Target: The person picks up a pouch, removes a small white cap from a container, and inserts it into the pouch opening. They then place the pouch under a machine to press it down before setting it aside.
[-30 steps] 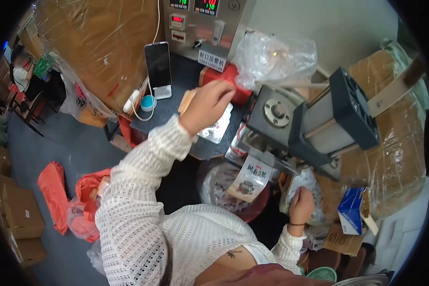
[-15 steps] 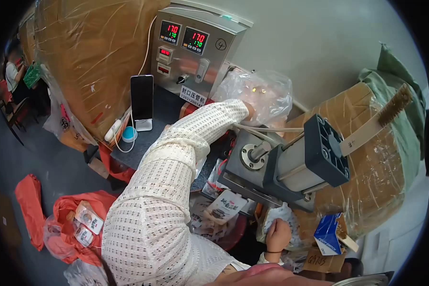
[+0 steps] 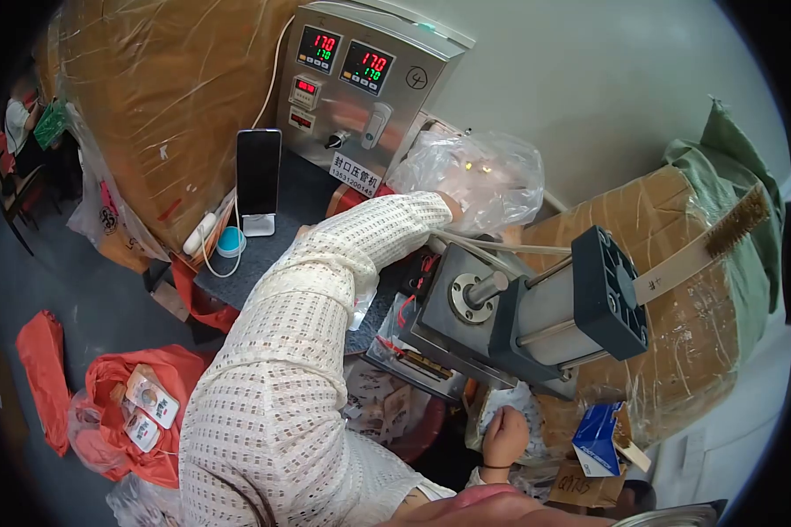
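My left arm, in a white knit sleeve, reaches across to a clear plastic bag (image 3: 510, 180) at the back. Only the wrist edge of my left hand (image 3: 454, 207) shows there; the fingers are hidden at the bag. Low in the view, my right hand (image 3: 505, 436) is closed, fingers curled, over a plastic-lined container (image 3: 526, 402) with small whitish contents. What it holds, if anything, cannot be made out. Between the hands stands a sealing press (image 3: 453, 303) with metal bars (image 3: 426, 362) at its front. Printed pouches (image 3: 382, 404) lie in a red basin (image 3: 426, 435) below.
A steel control box (image 3: 360, 114) with red and green displays stands behind. A phone (image 3: 258, 176) leans on a stand. A brush (image 3: 703, 246) sticks out beside the press cylinder. Large cartons (image 3: 167, 114) flank the bench; a red bag (image 3: 114, 369) of pouches is on the floor.
The white printed pouch at the front of the press is gone from there, leaving the metal bars in sight. Both hands stay in about the same places; the view has shifted slightly.
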`<state>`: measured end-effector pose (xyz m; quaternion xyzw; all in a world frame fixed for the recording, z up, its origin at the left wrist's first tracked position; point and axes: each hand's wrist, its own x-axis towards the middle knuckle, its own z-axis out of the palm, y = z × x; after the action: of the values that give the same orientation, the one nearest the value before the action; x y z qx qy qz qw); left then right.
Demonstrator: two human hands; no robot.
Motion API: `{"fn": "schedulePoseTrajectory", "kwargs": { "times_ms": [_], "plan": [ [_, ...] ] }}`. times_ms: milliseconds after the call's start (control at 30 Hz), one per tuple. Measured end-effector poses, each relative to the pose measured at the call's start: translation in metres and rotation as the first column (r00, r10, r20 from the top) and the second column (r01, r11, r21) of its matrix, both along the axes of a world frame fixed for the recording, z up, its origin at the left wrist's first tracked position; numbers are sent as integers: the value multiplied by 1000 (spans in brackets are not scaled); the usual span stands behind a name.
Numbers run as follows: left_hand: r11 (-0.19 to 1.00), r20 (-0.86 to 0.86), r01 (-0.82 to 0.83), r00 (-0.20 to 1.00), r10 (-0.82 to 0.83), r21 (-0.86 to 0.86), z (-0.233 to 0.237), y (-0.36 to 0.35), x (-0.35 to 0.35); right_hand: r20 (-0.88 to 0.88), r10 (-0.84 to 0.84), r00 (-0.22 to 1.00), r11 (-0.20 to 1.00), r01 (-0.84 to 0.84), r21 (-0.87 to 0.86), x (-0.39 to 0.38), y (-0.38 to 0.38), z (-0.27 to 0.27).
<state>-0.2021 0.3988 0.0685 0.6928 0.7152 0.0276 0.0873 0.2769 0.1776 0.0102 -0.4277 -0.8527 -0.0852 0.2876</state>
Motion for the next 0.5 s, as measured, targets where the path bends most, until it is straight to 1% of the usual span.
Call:
{"fn": "schedulePoseTrajectory", "kwargs": {
  "times_ms": [67,100,167,200,233,300,367,467,500],
  "plan": [
    [999,-8,31,1000,-31,26,9,-6,-3,14,-11,1000,1000,12,-12,0,0,1],
    [996,9,35,999,-35,77,19,-11,-6,21,-16,1000,1000,17,-21,0,-1,1],
    [971,78,-5,997,-14,239,43,-19,-15,21,-29,999,998,30,-58,0,-2,2],
    [927,169,-79,985,16,368,58,-22,-19,22,-33,999,996,35,-78,-1,-3,3],
    [860,260,-149,965,20,488,74,-26,-24,16,-23,1000,998,24,-60,-1,-2,2],
    [776,262,-185,965,27,604,98,-15,-35,11,-1,1000,1000,1,-23,0,1,0],
    [692,238,-197,971,38,695,132,-32,-32,14,-13,1000,999,14,-29,-1,0,1],
    [786,40,-124,991,126,605,154,-41,-32,35,-38,999,997,40,-65,-1,-1,0],
    [869,-15,-139,986,165,475,160,-54,-27,47,-48,998,995,51,-81,0,-2,0]
  ]
}}
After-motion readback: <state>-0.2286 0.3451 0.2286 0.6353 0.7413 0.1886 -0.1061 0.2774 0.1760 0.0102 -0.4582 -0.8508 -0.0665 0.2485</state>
